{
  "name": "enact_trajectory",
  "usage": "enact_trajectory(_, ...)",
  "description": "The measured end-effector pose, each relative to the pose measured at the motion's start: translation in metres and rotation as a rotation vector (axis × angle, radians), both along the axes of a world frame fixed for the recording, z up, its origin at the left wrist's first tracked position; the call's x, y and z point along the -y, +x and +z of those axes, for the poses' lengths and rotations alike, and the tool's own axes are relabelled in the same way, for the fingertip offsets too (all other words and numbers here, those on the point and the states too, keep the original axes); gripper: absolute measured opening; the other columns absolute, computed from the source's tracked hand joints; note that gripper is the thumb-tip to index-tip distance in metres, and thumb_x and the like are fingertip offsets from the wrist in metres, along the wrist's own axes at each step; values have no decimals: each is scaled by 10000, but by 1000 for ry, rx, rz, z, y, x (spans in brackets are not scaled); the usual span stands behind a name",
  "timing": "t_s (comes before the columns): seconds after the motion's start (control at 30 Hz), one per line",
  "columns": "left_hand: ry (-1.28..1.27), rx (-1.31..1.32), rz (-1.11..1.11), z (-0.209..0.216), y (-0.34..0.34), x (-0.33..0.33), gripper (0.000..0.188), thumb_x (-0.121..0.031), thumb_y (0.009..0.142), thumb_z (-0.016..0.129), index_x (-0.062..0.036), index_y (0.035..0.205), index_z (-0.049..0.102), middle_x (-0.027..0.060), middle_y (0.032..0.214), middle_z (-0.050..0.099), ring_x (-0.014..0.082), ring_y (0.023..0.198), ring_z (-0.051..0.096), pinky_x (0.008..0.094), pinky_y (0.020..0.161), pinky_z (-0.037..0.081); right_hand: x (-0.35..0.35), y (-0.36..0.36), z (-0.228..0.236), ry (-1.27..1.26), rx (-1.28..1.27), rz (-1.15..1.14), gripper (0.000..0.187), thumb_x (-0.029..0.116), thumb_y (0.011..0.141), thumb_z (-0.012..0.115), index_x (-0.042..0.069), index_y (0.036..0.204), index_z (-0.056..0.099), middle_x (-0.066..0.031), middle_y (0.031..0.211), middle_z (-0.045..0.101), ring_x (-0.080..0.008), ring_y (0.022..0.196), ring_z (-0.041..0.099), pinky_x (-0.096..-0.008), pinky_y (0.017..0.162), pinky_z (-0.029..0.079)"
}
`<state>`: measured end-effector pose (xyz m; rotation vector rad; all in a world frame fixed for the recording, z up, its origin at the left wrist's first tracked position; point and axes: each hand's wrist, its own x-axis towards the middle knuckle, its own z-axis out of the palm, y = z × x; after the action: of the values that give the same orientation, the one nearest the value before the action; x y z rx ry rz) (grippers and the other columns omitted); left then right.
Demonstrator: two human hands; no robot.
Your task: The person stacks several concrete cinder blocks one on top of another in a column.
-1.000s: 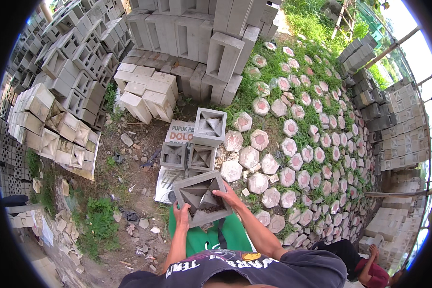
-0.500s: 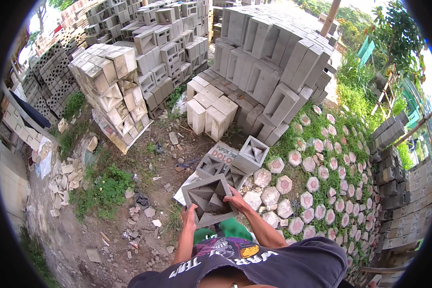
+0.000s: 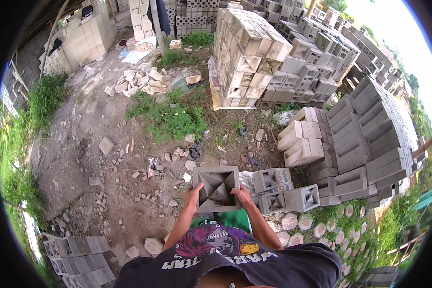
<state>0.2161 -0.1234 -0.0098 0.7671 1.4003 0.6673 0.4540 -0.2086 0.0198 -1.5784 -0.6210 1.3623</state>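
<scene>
A square grey concrete vent block (image 3: 217, 207) with a pyramid-shaped relief inside its frame is held in front of my body. My left hand (image 3: 193, 197) grips its left side, thumb over the front rim. On the opposite side my right hand (image 3: 241, 194) has hold of it, thumb reaching onto the inner edge. Just right of it, three similar vent blocks rest on a printed sack: one upper block (image 3: 270, 179), one lower block (image 3: 273, 202) and one at the right end (image 3: 300, 198). The sack (image 3: 247, 178) shows partly beneath them.
A tall stack of pale vent blocks (image 3: 245, 53) stands ahead. To the right are a low pale block group (image 3: 300, 144) and a large grey block stack (image 3: 353, 139). Broken rubble (image 3: 139, 80) and weeds (image 3: 177, 117) lie ahead left; hexagonal pavers (image 3: 304, 222) sit at lower right.
My view and body have turned left, so the stacks and the sack now appear farther right. The vent block stays in both hands and has moved away from the sack's blocks.
</scene>
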Motion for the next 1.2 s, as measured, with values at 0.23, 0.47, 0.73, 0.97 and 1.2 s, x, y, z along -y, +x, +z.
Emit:
enact_trajectory(0.23,-49,103,407,24,-64,9,922,-569,673,769,28,1306,465,205,1237,547,280,1120,539,405,973,404,-86,-59,12,-16,-139,264,704,22,665,579,39,1358,458,-111,1117,618,-231,984,579,-316,868,456)
enact_trajectory(0.47,-60,62,805,19,-118,9,944,-547,668,786,70,1298,449,212,1209,555,262,1090,551,374,954,419,-190,-138,-13,-92,-246,622,734,19,647,600,12,1365,444,-109,1076,632,-218,947,597,-314,817,482)
enact_trajectory(0.73,-66,-7,1240,29,-151,9,954,-505,650,811,69,1307,425,214,1193,553,254,1064,559,348,914,443,-266,-237,-10,-107,-109,1039,741,52,629,631,14,1349,460,-83,1004,625,-181,852,585,-300,766,475)
enact_trajectory(0.97,-146,-12,1496,32,-160,23,1022,-545,620,798,75,1330,401,225,1277,501,272,1180,490,376,969,409,-292,-315,1,-87,-89,1340,552,65,632,617,13,1174,534,-50,853,584,-159,742,551,-284,673,457)
enact_trajectory(1.2,-19,122,1688,3,-213,31,1025,-512,611,815,62,1348,392,210,1251,522,258,1114,532,367,938,429,-301,-418,3,-53,-105,1574,620,64,629,620,7,1236,504,-63,907,592,-165,774,555,-282,696,454)
